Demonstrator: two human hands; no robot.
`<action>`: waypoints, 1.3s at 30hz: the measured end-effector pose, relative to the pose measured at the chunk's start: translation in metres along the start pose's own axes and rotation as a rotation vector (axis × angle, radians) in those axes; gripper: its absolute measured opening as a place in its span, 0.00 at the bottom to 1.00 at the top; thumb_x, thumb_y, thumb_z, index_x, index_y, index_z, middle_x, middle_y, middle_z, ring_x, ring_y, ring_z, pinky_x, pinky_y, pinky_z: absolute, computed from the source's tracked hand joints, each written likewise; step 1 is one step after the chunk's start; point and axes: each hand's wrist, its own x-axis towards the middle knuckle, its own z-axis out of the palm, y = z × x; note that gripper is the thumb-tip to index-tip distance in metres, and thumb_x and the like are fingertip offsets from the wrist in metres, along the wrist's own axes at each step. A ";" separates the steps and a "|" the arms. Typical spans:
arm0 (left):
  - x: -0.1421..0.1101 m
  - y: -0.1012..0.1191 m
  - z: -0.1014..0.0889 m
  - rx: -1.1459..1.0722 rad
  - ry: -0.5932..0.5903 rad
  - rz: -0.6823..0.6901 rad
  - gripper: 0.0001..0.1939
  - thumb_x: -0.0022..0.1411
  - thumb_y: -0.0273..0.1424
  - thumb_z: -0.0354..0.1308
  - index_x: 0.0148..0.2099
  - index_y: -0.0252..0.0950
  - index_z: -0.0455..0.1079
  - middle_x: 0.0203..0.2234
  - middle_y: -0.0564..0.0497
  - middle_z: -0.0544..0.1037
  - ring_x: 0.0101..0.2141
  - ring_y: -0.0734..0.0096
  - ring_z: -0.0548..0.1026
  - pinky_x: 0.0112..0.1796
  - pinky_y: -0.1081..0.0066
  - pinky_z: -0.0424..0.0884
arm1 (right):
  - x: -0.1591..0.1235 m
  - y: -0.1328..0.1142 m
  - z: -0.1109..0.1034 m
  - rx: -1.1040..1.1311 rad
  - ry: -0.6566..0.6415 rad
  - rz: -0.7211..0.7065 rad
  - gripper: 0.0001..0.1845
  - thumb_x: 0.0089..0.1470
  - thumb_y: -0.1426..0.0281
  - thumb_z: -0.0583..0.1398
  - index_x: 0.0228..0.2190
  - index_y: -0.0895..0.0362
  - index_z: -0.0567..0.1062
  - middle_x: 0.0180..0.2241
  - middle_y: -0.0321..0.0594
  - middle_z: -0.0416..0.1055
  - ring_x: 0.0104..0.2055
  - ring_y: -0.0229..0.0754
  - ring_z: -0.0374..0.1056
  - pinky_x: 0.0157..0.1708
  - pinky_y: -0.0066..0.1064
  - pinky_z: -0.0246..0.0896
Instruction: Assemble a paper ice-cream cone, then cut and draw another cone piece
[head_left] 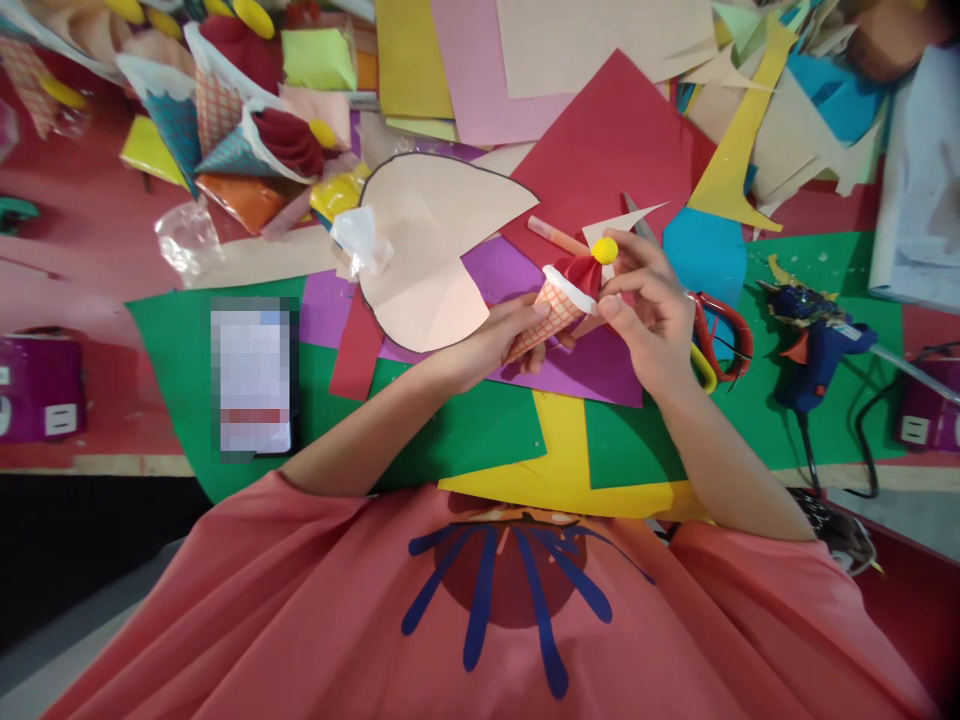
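Purple box [41,388] on the left, sitting close to the table's pale wooden near edge [97,464]. Past it, far left, a bunch of paper cones with swirls and yellow balls [229,115] is crowded in with small wrapped packets [319,58], so pretty tight over there. Next is a phone [251,380], screen pixelated, with just a strip of green sheet [465,430] between it and the left forearm. A big notched beige cutout [420,250] lies just beyond that arm.

Middle: the left hand [514,335] is wrapped snugly around the lower part of an orange-checked cone [553,308], up over some purple paper [600,365]. The cone's tilted, tip toward near left, red swirl and yellow ball toward far right. The right hand [652,310] has a narrow pinch on its white rim, by the swirl.

Red-handled scissors [742,340] sit just beside the right wrist, then there's a stretch of green before the blue glue gun [817,350]. Its cord drops over the near edge.

Surface-wise, the pinkish-red table [90,260] shows on the left, with overlapping colored sheets across the rest. Below the edge it's dark and grey on the left, reddish on the right, too blurry to say more.
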 end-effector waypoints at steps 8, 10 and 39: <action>-0.002 0.002 0.001 0.022 0.003 -0.037 0.23 0.59 0.48 0.57 0.41 0.31 0.65 0.29 0.50 0.77 0.17 0.82 0.68 0.15 0.79 0.58 | 0.001 -0.003 0.003 0.002 0.011 0.030 0.06 0.54 0.62 0.62 0.27 0.48 0.74 0.53 0.32 0.71 0.56 0.43 0.67 0.58 0.44 0.62; -0.002 0.002 0.001 0.017 -0.004 -0.040 0.24 0.59 0.49 0.56 0.41 0.31 0.65 0.29 0.50 0.77 0.17 0.82 0.68 0.15 0.79 0.59 | 0.000 -0.003 0.004 0.025 0.012 0.023 0.05 0.54 0.63 0.61 0.28 0.49 0.74 0.54 0.34 0.70 0.57 0.43 0.66 0.59 0.44 0.61; -0.002 -0.003 0.000 0.025 -0.022 -0.012 0.22 0.59 0.45 0.58 0.45 0.33 0.60 0.31 0.52 0.76 0.18 0.82 0.70 0.16 0.79 0.59 | -0.002 -0.001 0.007 0.115 -0.001 0.189 0.12 0.51 0.54 0.62 0.26 0.48 0.74 0.51 0.33 0.72 0.50 0.45 0.70 0.51 0.45 0.72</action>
